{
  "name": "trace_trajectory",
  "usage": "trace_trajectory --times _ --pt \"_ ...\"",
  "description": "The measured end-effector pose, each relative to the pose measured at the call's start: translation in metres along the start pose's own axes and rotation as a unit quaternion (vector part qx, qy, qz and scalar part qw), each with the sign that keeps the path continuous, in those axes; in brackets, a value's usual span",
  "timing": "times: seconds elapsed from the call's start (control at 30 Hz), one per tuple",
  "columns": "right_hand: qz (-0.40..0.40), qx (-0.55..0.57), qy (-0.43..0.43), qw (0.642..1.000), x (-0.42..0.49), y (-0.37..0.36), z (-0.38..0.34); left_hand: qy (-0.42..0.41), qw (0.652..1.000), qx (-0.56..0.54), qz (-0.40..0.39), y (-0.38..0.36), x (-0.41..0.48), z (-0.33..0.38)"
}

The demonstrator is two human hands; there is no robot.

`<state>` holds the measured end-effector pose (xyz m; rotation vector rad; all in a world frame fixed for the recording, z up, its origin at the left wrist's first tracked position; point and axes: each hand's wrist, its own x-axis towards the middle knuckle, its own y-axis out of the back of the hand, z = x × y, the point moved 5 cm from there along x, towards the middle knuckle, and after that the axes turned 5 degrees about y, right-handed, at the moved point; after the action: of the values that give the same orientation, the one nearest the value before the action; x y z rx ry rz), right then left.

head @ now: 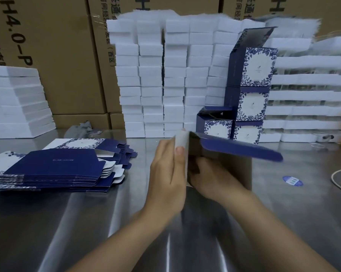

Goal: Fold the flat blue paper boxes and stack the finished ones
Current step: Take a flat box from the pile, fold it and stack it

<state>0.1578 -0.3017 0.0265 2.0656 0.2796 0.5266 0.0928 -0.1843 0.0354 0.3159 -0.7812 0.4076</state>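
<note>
Blue half-folded box [234, 151] sits between both hands, its lid flap blurred. The left hand [166, 171] pinches a white side flap, thumb in front. The right hand [212, 178] reaches into the shadowed inside with its fingers hidden, so its grip is unclear. Flat boxes [57, 165] lie left of the hands.

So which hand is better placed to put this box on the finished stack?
Right, probably: the right hand holds the box on the side nearer the finished stack; the left hand only pinches a flap.
</note>
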Motion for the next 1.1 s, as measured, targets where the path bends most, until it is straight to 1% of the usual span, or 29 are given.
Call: trace_trajectory --times 0.07,0.13,0.2,0.23,0.27,0.3,0.37,0.47,0.6,0.67,0.73,0.83,0.9,0.97,1.03,1.1 --pt "0.033 0.034 0.016 0.999 0.003 0.001 -0.005 0.036 0.999 0.006 0.029 0.004 0.003 -0.006" --pt "0.121 0.072 0.044 0.989 0.002 0.009 -0.015 0.071 0.997 -0.004 0.039 0.008 0.005 -0.01" --pt "0.23 0.146 0.078 0.959 -0.004 0.02 -0.023 0.082 0.996 -0.012 0.03 0.009 0.007 -0.011" --pt "0.267 0.188 0.1 0.94 -0.008 0.023 -0.028 0.086 0.996 -0.017 0.022 0.009 0.008 -0.011" --pt "0.287 0.223 0.12 0.924 -0.012 0.026 -0.032 0.095 0.995 -0.028 0.008 0.008 0.009 -0.011" --pt "0.297 0.245 0.131 0.914 -0.016 0.027 -0.036 0.105 0.993 -0.045 -0.009 0.006 0.009 -0.011" --pt "0.296 0.267 0.143 0.906 -0.02 0.028 -0.04 0.132 0.987 -0.084 -0.031 0.003 0.009 -0.013" --pt "0.273 0.316 0.152 0.896 -0.02 0.024 -0.041 0.168 0.976 -0.133 -0.028 0.002 0.012 -0.015" --pt "0.278 0.343 0.126 0.888 -0.017 0.023 -0.038 0.2 0.969 -0.143 0.0 0.006 0.014 -0.02" --pt "0.262 0.382 0.12 0.878 -0.014 0.022 -0.037 0.228 0.964 -0.137 -0.008 0.006 0.015 -0.023" --pt "0.24 0.406 0.104 0.876 -0.011 0.017 -0.035 0.255 0.957 -0.135 -0.007 0.007 0.016 -0.029" --pt "0.213 0.39 0.087 0.892 -0.009 0.006 -0.034 0.265 0.957 -0.115 0.012 0.011 0.019 -0.039" --pt "0.225 0.362 0.129 0.895 -0.013 0.005 -0.039 0.29 0.946 -0.144 0.034 0.014 0.018 -0.045" --pt "0.245 0.304 0.178 0.903 -0.018 0.005 -0.046 0.317 0.932 -0.166 0.058 0.017 0.016 -0.05" --pt "0.282 0.211 0.215 0.911 -0.024 0.005 -0.053 0.358 0.908 -0.193 0.098 0.023 0.015 -0.055" --pt "0.307 0.153 0.236 0.909 -0.03 -0.001 -0.061 0.407 0.868 -0.241 0.153 0.03 0.012 -0.059"
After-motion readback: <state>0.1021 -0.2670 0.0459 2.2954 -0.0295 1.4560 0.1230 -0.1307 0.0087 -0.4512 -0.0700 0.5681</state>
